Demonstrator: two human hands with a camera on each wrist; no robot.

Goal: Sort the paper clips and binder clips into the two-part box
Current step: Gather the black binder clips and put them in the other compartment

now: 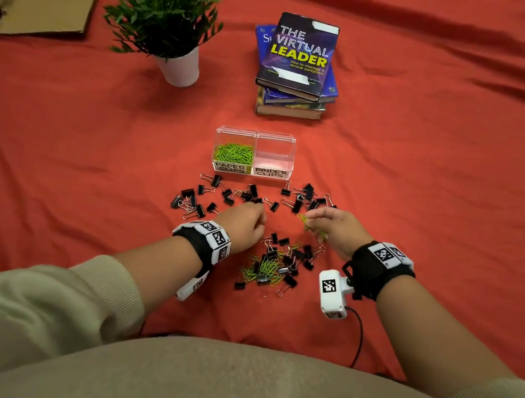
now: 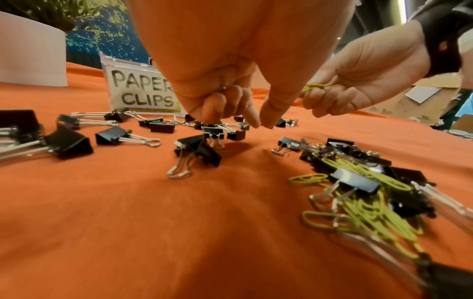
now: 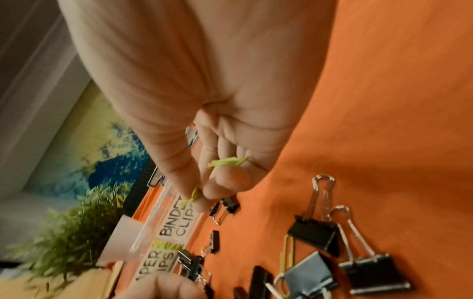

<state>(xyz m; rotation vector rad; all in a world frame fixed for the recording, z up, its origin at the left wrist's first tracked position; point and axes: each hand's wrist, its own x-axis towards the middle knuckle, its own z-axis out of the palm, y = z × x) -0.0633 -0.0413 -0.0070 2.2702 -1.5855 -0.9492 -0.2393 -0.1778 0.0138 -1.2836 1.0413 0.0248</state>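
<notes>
Near the mixed pile [image 1: 273, 263], green paper clips [image 3: 226, 161] are being pinched by the right hand [image 1: 336, 227] (left hand [image 1: 245, 222] curled, contents unclear); interlinked clips could be dropped.

Left hand [image 2: 230, 66] reaches down, fingertips [image 2: 268, 121] at the cloth [image 2: 179, 222] near the box [image 2: 138, 89]; right hand [image 2: 358, 76] pinches paper clips [image 2: 316, 86] beside it; binder clips [image 2: 115, 137] lie before the box.

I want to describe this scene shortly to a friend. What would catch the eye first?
First, the green paper clips filling the left half of the clear two-part box; its binder-clip half is empty. Black binder clips lie scattered before it on the red cloth, and the right hand pinches a few green clips.
</notes>
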